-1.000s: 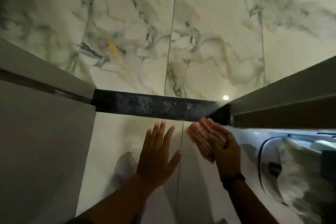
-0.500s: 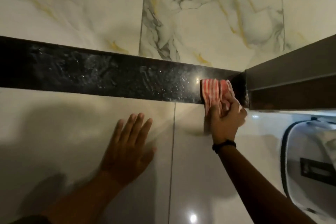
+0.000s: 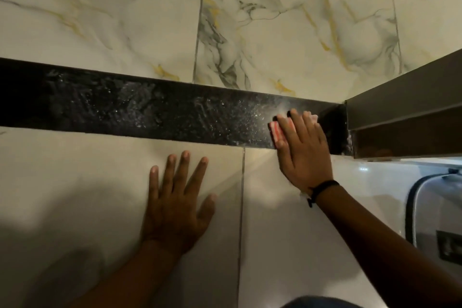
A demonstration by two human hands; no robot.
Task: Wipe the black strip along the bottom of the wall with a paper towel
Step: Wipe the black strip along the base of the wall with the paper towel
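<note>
paper towel (image 3: 275, 132) mostly hidden under right hand (image 3: 302, 152).

Everything is pointing to a tiled room inside a home, likely a bathroom or wash area, though which one cannot be told. Glossy marble-look tiles (image 3: 275, 32) with grey and gold veins are meeting a speckled black strip (image 3: 150, 112), and plain cream tiles (image 3: 75, 170) with thin grout lines are running along its other side, catching soft glare. At the right a brown panel (image 3: 405, 97), like a cabinet side or door frame, is butting against the strip, and a white moulded fixture (image 3: 437, 207) with a grey rim is sitting below it.
</note>
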